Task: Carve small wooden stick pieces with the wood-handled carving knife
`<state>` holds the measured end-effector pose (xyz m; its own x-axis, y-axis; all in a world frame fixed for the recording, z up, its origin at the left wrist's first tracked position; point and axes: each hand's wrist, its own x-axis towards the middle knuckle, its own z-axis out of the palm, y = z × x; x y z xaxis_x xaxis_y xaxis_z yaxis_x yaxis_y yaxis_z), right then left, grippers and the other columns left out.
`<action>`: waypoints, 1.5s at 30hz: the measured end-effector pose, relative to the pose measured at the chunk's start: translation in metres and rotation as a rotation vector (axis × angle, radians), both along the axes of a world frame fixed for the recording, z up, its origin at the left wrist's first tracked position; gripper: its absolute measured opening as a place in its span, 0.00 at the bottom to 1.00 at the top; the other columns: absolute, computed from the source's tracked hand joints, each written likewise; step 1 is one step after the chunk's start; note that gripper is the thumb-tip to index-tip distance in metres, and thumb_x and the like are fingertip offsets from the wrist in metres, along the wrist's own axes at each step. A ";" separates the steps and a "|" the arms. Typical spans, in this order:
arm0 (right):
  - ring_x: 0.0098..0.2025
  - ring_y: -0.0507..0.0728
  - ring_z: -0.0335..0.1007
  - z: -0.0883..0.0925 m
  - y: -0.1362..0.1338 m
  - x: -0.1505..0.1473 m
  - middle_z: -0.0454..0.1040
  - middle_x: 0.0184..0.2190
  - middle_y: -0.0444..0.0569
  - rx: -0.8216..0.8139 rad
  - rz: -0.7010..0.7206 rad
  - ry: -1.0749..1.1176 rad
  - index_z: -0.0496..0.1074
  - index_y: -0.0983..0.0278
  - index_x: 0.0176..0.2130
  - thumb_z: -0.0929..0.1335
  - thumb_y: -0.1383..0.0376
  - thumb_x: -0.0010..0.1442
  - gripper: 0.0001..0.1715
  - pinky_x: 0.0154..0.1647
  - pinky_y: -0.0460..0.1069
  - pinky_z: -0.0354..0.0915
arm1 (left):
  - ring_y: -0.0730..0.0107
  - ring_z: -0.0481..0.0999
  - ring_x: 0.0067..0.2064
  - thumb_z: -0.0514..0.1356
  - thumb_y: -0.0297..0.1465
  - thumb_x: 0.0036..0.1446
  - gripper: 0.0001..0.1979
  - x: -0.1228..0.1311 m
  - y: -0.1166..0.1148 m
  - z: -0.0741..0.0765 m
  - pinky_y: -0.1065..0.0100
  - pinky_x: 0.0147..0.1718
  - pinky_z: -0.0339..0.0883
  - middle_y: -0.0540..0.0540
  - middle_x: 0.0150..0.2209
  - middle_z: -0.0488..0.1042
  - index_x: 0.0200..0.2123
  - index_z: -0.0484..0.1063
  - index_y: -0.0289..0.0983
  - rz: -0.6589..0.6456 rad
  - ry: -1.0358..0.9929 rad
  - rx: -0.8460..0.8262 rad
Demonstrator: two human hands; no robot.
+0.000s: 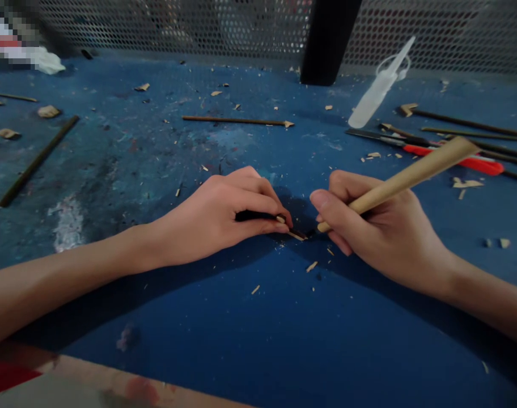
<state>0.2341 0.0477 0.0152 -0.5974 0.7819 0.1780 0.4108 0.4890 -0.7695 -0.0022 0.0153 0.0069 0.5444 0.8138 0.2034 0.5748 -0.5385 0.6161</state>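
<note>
My left hand (pixel 237 207) rests low over the blue tabletop, its thumb and fingers pinching a small piece of dark stick (pixel 298 233) with a pale cut face. Most of that piece is hidden by the fingers. Just to the right, my right hand (pixel 381 226) is closed around a wooden-handled tool (pixel 415 175). The pale handle slants up to the right, wider at its top end. A dark tip seems to show near the stick's end, but the tool's working end is too unclear to make out. Small wood shavings (pixel 312 266) lie below both hands.
A dark twig (pixel 237 120) lies beyond my hands, another (pixel 39 161) at left. At right are a white nozzle bottle (pixel 377 93), a red-handled tool (pixel 482 165) and several sticks (pixel 462 122). A perforated metal screen (pixel 177 28) and black post (pixel 330 42) stand behind.
</note>
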 end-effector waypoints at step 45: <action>0.31 0.52 0.71 0.000 -0.004 0.008 0.75 0.33 0.47 0.169 0.108 0.014 0.76 0.63 0.43 0.68 0.69 0.65 0.07 0.34 0.48 0.66 | 0.70 0.76 0.44 0.64 0.28 0.65 0.07 0.003 -0.010 0.003 0.67 0.47 0.71 0.50 0.41 0.81 0.46 0.76 0.42 0.142 -0.072 0.331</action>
<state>0.2424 0.0433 0.0156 -0.6726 0.6718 0.3102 0.3384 0.6520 -0.6785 0.0009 0.0056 0.0100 0.4058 0.7637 0.5021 0.6197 -0.6337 0.4630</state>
